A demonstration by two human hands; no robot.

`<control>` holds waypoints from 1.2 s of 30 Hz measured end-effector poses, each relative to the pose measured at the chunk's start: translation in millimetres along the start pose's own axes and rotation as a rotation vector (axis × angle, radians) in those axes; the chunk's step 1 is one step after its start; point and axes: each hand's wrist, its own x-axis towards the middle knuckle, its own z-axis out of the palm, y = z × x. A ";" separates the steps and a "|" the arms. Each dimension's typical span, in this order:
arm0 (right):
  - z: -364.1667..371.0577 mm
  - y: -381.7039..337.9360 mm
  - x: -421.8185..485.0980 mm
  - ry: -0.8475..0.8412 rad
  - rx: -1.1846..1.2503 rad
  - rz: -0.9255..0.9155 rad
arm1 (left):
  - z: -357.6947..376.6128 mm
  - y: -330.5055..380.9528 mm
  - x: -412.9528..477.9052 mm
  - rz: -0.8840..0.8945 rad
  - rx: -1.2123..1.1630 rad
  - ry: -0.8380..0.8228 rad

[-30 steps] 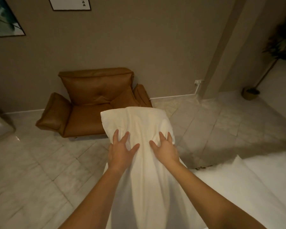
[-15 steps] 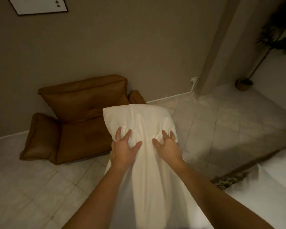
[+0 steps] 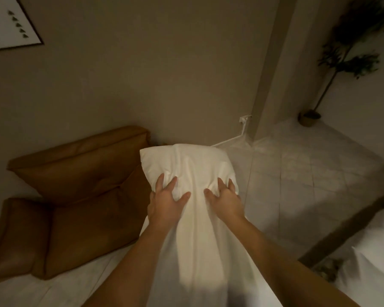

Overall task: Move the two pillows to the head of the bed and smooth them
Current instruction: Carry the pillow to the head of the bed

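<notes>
White cotton fills the middle of the view: a pillow (image 3: 191,207) is held up off the bed, long side running away from the person, out over the tiled floor (image 3: 308,180). Both hands grip its upper part. The left hand (image 3: 166,202) clamps the left edge, fingers spread on the front and bunching the cloth. The right hand (image 3: 225,199) grasps the right side the same way, fingers dug into a fold. The two hands sit near each other, apart, with creased fabric between them. Behind and left of the pillow stands a brown leather armchair (image 3: 75,196) against the beige wall (image 3: 153,74). White bedding (image 3: 372,258) shows at the lower right. A potted plant (image 3: 341,60) stands in the far right corner, and a framed picture (image 3: 9,25) hangs upper left.
</notes>
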 end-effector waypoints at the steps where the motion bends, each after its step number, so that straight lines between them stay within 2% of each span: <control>1: -6.8 2.1 14.0 0.007 0.004 0.011 | 4.4 10.6 13.8 0.009 0.005 -0.001; 11: -92.0 45.2 132.1 0.133 0.063 0.123 | 61.6 128.8 132.5 0.186 -0.013 -0.068; 18: -152.9 98.6 192.4 0.238 0.115 0.238 | 122.1 220.0 198.4 0.342 -0.040 -0.173; 23: -193.3 142.2 242.1 0.324 0.118 0.359 | 183.4 287.9 248.2 0.473 -0.120 -0.269; 36: -320.4 231.6 401.2 0.478 0.227 0.676 | 319.3 491.4 405.3 0.745 -0.089 -0.495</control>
